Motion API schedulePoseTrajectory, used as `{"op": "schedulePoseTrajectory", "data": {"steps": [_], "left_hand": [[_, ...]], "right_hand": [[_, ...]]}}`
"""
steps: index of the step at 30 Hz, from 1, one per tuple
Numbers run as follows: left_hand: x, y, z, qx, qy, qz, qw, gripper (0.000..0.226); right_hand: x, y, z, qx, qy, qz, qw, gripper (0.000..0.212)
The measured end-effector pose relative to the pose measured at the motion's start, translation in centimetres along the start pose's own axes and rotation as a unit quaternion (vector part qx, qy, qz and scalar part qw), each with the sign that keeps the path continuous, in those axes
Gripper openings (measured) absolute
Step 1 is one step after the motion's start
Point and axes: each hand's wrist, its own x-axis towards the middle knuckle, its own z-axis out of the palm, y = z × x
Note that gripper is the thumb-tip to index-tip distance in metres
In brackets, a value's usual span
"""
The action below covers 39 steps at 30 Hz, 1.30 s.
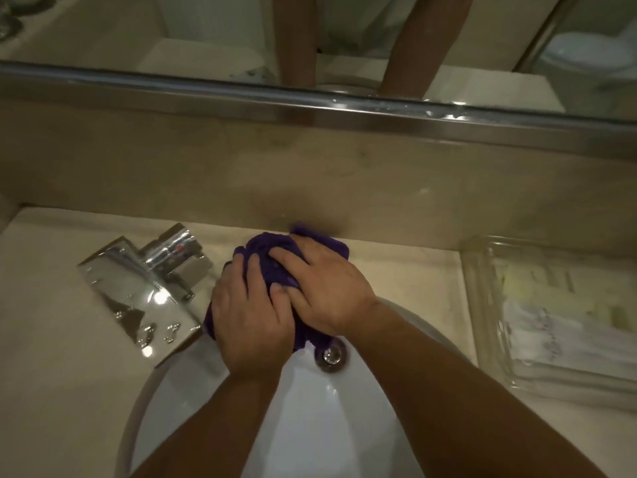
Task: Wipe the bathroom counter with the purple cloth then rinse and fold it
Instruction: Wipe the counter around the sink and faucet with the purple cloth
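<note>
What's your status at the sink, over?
Left hand and right hand grip bunched purple cloth over sink. Tap beside left hand. Nothing in the way.

We see a shiny tap (148,288) left of the white sink (320,408). A clear tray (477,305) with small white packets (551,326) sits on the right.

One purple cloth (265,250) is bunched at the centre of the frame, and two hands are on it: the left hand (248,315) and the right hand (327,288). There is one chrome faucet (138,291) at centre left, one white sink (310,408) at the bottom and one drain (331,355) in it. One glass tray (482,305) stands at the right edge; the packets (551,326) inside are too blurred to count. One mirror (206,29) spans the top. One counter (51,357) carries these things.
</note>
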Motion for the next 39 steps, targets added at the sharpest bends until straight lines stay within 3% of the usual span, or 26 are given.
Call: {"op": "schedulePoseTrajectory", "data": {"steps": [10, 15, 17, 22, 29, 33, 39], "left_hand": [[-0.8, 7.4, 4.4, 0.039, -0.110, 0.165, 0.979, 0.059], [-1.2, 11.7, 4.7, -0.060, -0.154, 0.247, 0.955, 0.057], [-0.6, 11.8, 4.2, -0.089, -0.182, 0.276, 0.939, 0.057], [1.2, 10.3, 4.5, -0.096, -0.168, 0.371, 0.908, 0.049], [3.3, 6.5, 3.3, -0.105, -0.152, 0.324, 0.928, 0.048], [4.1, 2.3, 1.8, -0.071, -0.100, 0.287, 0.950, 0.047], [3.3, -2.2, 0.4, -0.007, -0.027, 0.171, 0.985, 0.045]], "right_hand": [[-7.9, 5.4, -2.2, 0.041, 0.125, 0.186, 0.974, 0.050], [-10.9, 6.3, -2.2, 0.042, 0.186, 0.306, 0.933, 0.061], [-10.9, 5.9, -2.0, 0.044, 0.200, 0.328, 0.922, 0.062], [-10.1, 5.3, -1.7, 0.021, 0.218, 0.344, 0.913, 0.061], [-6.3, 2.7, -0.8, 0.003, 0.190, 0.338, 0.922, 0.061], [-3.1, -0.2, 0.4, 0.014, 0.191, 0.274, 0.942, 0.054], [0.2, -3.2, 1.5, 0.030, 0.117, 0.156, 0.980, 0.053]]}}
